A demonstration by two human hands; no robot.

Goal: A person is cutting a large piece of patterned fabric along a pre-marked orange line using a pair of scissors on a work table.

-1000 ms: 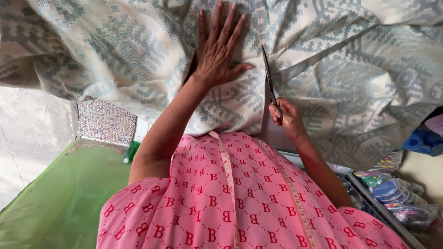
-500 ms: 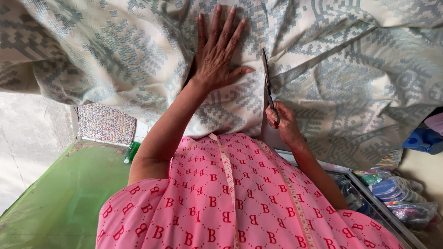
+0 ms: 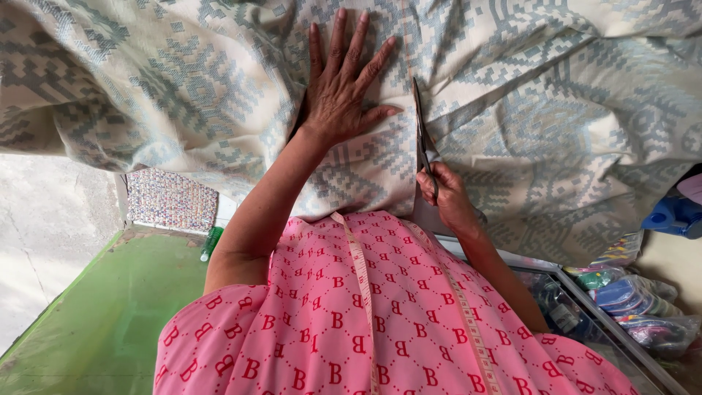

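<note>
Leftmost, a green floor runs under a small glittery woven mat, with a green bottle-like thing lying beside it. Over the worktop, mostly hidden, drapes the cream fabric with grey-blue woven pattern. The left hand lies flat on it, fingers spread, pressing the cloth down. Just right of it the right hand grips the handles of dark scissors, blades pointing away along a cut in the fabric. A measuring tape hangs over the pink patterned garment. Risk, as I judge it: the blades run close to the left thumb, and loose folds could shift and pull the cut off line. Far right, clear bags of coloured goods sit behind glass; a blue object is above them.
</note>
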